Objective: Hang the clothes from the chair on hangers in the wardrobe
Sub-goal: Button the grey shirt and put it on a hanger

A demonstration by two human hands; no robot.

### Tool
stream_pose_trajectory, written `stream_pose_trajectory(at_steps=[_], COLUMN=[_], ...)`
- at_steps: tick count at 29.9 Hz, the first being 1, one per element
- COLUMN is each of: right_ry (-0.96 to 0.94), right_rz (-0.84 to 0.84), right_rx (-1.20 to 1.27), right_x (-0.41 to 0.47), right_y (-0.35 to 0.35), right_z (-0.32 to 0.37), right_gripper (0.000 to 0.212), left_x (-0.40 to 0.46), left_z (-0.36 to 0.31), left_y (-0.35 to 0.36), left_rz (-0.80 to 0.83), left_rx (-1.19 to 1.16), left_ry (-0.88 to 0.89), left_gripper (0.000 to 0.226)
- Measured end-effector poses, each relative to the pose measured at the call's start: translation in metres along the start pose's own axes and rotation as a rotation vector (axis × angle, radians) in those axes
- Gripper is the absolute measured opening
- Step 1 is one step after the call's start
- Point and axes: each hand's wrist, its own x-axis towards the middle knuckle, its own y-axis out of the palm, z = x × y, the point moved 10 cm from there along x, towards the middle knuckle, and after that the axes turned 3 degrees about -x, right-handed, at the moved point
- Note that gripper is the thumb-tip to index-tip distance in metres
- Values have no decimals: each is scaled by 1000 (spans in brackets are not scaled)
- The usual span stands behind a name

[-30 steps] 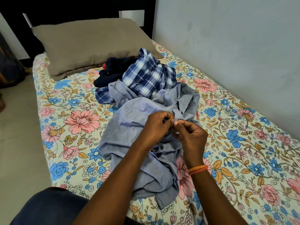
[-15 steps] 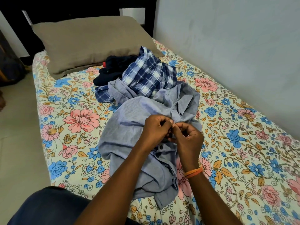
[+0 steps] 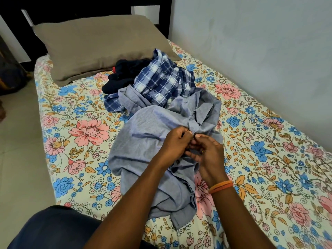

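Nearest, at 7 o'clock, a dark-clothed knee (image 3: pixel 53 229) is seen at the bed's edge. Two hands are counted at the centre of the view: the left hand (image 3: pixel 177 141) and the right hand (image 3: pixel 204 150), fingertips meeting, both pinched on the button placket of a pale blue shirt (image 3: pixel 143 150); a ring and two orange wrist bands (image 3: pixel 220 186) are borne by the right. The pale blue shirt is spread crumpled on the floral bedsheet (image 3: pixel 75 141), from the centre down toward 6 o'clock. Just beyond it, toward 12 o'clock and touching it, a blue-and-white checked shirt (image 3: pixel 161 83) is heaped, and at 11 o'clock of that a dark navy garment (image 3: pixel 122 72) is bunched. Three garments are thus counted, all on the bed. Farthest, one brown pillow (image 3: pixel 100 45) is laid against a dark headboard (image 3: pixel 80 8), a grey wall (image 3: pixel 251 42) at 2 o'clock. No hanger, chair or wardrobe is in view. Progress is judged early: nothing is hung; buttons are apparently being worked on the first shirt, with two more garments left.
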Motion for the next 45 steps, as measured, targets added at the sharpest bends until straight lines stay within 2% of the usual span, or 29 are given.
stream_pose_trajectory(at_steps=[2,4,5,6,8,10,11,12,13,16,18,20,21,23,25,27,29,30,32,35,36,38,40,42,45], right_ry=[-99,-416,-597,-755,-936,-953,-921,-877,-840,-863,-899,-888,-891,-939,-934,-926,-936,-927,-924,-1014,-1057,-1116,-1086,-1027,-968], right_rz=[-111,-282,-313,-282,-102,126,232,339,444,671,681,624,584,470,360,314,319,329,306,190,172,242,352,473,668], right_rx=[-221,-563,-658,-701,-720,-749,-777,-826,-888,-1085,-1101,-1055,-1077,-1272,-1458,-1552,-1638,-1651,-1650,-1678,-1618,-1371,-1078,-896,-850], right_x=[6,-6,-19,-33,-51,-52,-49,-45,-44,-55,-53,-40,-29,-6,17,32,42,48,56,55,51,36,12,-16,-60], right_y=[-14,-19,-10,6,47,91,112,136,159,213,228,231,230,229,227,233,249,258,273,285,286,281,259,225,177], right_z=[6,36,51,62,69,58,46,30,15,-17,-13,2,10,19,22,20,12,7,3,14,20,28,29,22,-3], right_gripper=[6,14,18,21,21,19,17,16,19,24,23,17,15,21,25,25,46,56,59,30,22,11,23,26,27], left_x=[-3,-8,-15,-23,-43,-57,-68,-77,-77,-57,-49,-50,-54,-62,-62,-60,-57,-55,-52,-52,-52,-53,-57,-54,-42], left_z=[2,2,-2,-5,0,39,65,87,98,72,45,36,41,58,60,57,61,62,63,69,71,74,74,75,73], left_y=[-3,-19,-35,-59,-121,-181,-203,-220,-224,-193,-146,-91,-67,-38,-37,-51,-70,-81,-100,-122,-132,-154,-174,-178,-167], left_rz=[-31,-166,-274,-412,-719,-824,-809,-764,-690,-490,-262,50,194,403,400,311,197,125,-19,-215,-293,-473,-636,-650,-485], left_rx=[139,389,446,489,652,755,735,695,648,359,212,148,187,341,336,162,-1,-21,-41,-166,-196,-221,-301,-485,-627], left_ry=[43,153,190,199,86,-288,-483,-607,-610,-275,-127,-56,-53,-58,-63,-102,-177,-194,-196,-229,-242,-224,-202,-208,-225], left_gripper=[19,12,8,4,20,48,60,66,63,27,20,18,14,5,2,4,10,12,15,20,24,26,17,28,48])
